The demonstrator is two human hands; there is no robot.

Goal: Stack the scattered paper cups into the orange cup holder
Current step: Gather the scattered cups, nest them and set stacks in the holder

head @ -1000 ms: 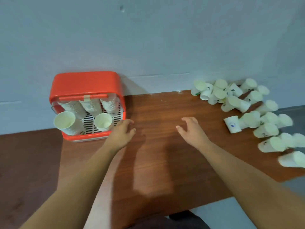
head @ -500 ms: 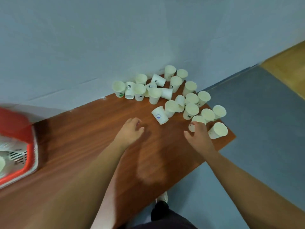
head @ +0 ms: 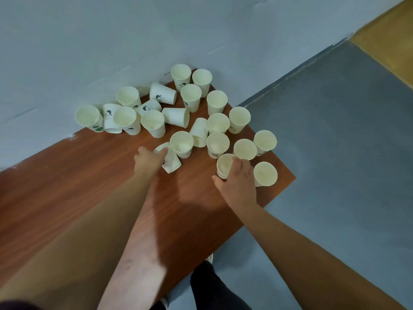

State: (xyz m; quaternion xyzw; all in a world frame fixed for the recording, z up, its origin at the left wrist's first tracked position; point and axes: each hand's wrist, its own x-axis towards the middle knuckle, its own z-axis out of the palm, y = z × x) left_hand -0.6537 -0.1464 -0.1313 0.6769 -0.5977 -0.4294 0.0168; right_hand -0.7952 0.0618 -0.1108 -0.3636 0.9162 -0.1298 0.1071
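Paper cups (head: 191, 97) crowd the far right corner of the desk (head: 89, 175). Most stand upright with their mouths up, and a few lie on their sides, bunched against the wall (head: 111, 41).

The left grip (head: 148, 161) reaches to the near edge of the bunch. Its fingers (head: 164, 151) lie over the upper end of a tipped cup (head: 172, 163), which rests slanted on the wood. The thumb is spread off to the left, clear of the cup. Whether the fingers close round this cup or only touch it cannot be told.

The right grip (head: 238, 182) is curled round an upright front cup (head: 224, 165). The thumb is on the cup's left side and the fingers wrap its right side, hiding the lower wall. The cup's mouth shows open above the knuckles.

Just beside this grip to the right, a corner cup (head: 265, 173) stands close to the desk's right edge. Behind it more cups stand near that same edge.

The desk's corner juts out over a grey floor (head: 335, 153). The near edge runs diagonally down to the left under the right forearm. Left of the hands, bare wood stretches wide toward the left side of the view. Between the two forearms lies a shadowed patch of wood with nothing standing on it.
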